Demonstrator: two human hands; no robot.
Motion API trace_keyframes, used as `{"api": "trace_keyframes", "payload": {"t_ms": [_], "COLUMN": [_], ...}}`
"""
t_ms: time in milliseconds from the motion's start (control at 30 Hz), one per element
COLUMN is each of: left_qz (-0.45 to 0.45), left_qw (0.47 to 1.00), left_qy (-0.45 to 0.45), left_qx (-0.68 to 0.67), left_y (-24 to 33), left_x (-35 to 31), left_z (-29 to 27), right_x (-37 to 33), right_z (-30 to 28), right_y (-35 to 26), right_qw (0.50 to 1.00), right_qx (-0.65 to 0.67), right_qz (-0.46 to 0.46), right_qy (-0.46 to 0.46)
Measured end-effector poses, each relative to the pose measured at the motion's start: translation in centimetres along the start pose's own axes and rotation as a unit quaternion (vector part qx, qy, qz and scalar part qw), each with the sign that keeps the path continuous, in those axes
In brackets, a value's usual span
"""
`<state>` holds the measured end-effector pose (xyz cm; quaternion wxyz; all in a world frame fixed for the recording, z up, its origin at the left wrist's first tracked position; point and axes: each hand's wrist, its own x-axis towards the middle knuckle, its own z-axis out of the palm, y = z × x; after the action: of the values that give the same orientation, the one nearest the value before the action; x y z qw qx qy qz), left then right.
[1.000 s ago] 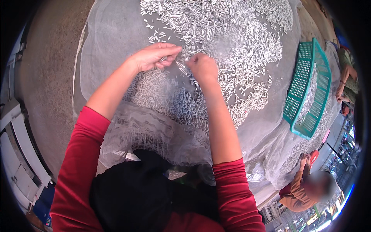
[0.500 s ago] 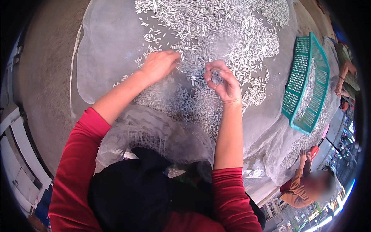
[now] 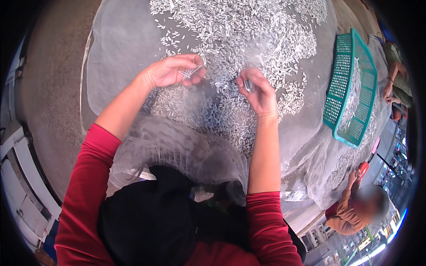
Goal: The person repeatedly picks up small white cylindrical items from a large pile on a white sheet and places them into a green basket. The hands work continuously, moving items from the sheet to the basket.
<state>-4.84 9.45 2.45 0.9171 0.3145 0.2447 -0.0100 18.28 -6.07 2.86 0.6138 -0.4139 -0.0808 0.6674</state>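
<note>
The pale netting (image 3: 120, 48) ended in a curved edge at the left, with brown floor (image 3: 57, 80) beyond it, and in a frayed, rumpled hem (image 3: 168, 144) toward the body. The widest open room lay left of the left hand (image 3: 177, 72), over smooth netting; another open band ran between the heap and the green basket (image 3: 340, 75). The gap between the two hands was narrow, with small silvery-white pieces (image 3: 248, 31) spread beneath and beyond it.

Half a second earlier the left hand had shown its back, reaching down at the pieces; now it was turned with its palm partly up, loosely curled and grasping several of them. The right hand (image 3: 259, 94) had stayed near the same spot, its fingers drawn closer around a small bunch it held, just beside the left.

The basket stood tilted in view at the right, its perforated wall toward the heap, with silvery-white contents (image 3: 353, 95) along its inside, too small to tell singly. Below it, near the lower right, a co-worker's hands (image 3: 353, 178) were beside a red object (image 3: 363, 169)
</note>
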Motion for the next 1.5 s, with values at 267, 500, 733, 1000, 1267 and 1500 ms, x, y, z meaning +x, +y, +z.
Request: {"api": "trace_keyframes", "payload": {"t_ms": [267, 500, 733, 1000, 1267, 1500], "left_qz": [-0.005, 0.122, 0.073, 0.097, 0.193, 0.288], "left_qw": [0.923, 0.635, 0.606, 0.696, 0.501, 0.517], "left_qy": [0.156, 0.287, 0.308, 0.202, 0.051, 0.054], "left_qx": [0.352, 0.707, 0.73, 0.682, 0.842, 0.804], "left_y": [-2.5, -5.8, -6.0, -1.8, -4.0, -2.3], "left_x": [3.6, 3.3, 4.8, 2.6, 4.6, 5.9], "left_z": [2.6, 4.7, 6.2, 12.1, 20.0, 22.7], "right_x": [-1.6, -3.1, -5.6, -3.7, -4.5, -10.3], "right_z": [-1.8, -4.6, -5.4, -2.0, -0.4, -5.9], "right_y": [0.1, -0.3, -1.2, 2.4, 3.9, -6.2], "right_qw": [0.924, 0.932, 0.968, 0.992, 0.953, 0.931], "right_qx": [-0.365, -0.247, -0.078, 0.062, 0.289, 0.291], "right_qz": [0.053, -0.019, -0.045, 0.078, 0.028, -0.169], "right_qy": [0.103, 0.264, 0.233, 0.075, 0.083, 0.143]}}
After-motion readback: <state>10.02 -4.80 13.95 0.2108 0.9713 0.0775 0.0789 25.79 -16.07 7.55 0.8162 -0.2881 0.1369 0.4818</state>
